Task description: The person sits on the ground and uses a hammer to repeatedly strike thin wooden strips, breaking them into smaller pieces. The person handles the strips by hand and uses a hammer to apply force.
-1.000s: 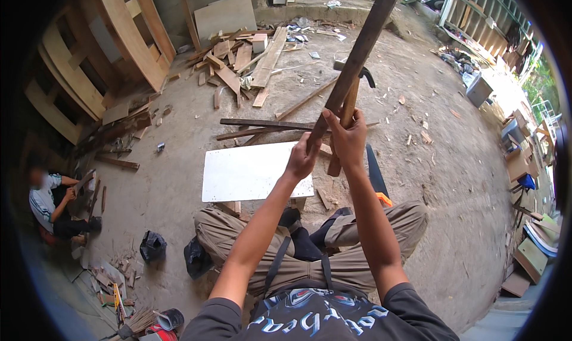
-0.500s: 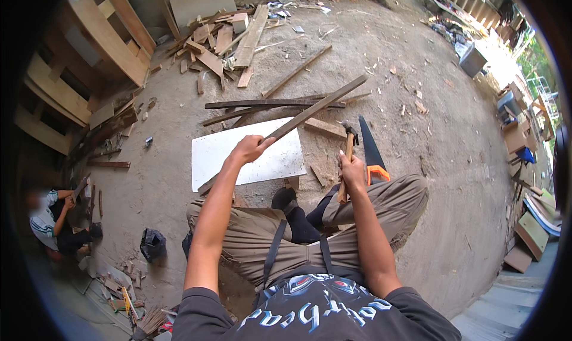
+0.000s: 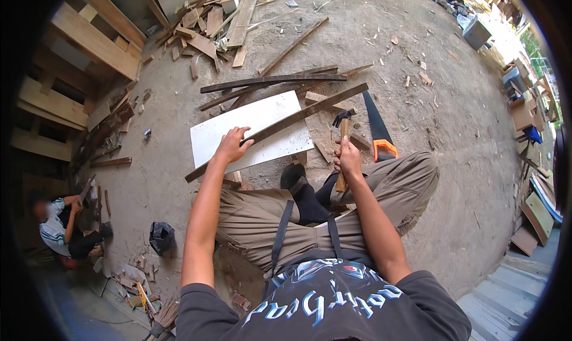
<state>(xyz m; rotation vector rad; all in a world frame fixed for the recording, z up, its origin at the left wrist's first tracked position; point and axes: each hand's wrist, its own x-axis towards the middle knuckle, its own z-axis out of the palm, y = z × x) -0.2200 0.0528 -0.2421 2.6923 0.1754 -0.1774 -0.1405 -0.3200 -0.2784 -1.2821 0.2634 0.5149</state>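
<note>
My left hand (image 3: 231, 145) rests over a long dark wooden strip (image 3: 298, 118), its fingers on the far edge and the thumb nearer me. The strip slants from my left knee up to the right, across a white board (image 3: 235, 128) on the ground. In my right hand (image 3: 348, 159) is a claw hammer (image 3: 344, 126), gripped round its wooden handle with the head up. Just right of the hammer lies a handsaw (image 3: 376, 119) with an orange handle. Some short wood blocks (image 3: 359, 140) lie near the hammer head.
More wooden strips (image 3: 274, 79) lie crossed beyond the board. A heap of scrap wood (image 3: 205, 34) is at the far left, by wooden frames (image 3: 89, 37). Another person (image 3: 59, 228) sits at the left, near a black bag (image 3: 161, 238). Boxes and panels (image 3: 527, 114) line the right.
The wooden strip has come down lower across the white board and slid toward me. My left hand has shifted down-left with its fingers looser. The hammer has moved slightly, its head turned.
</note>
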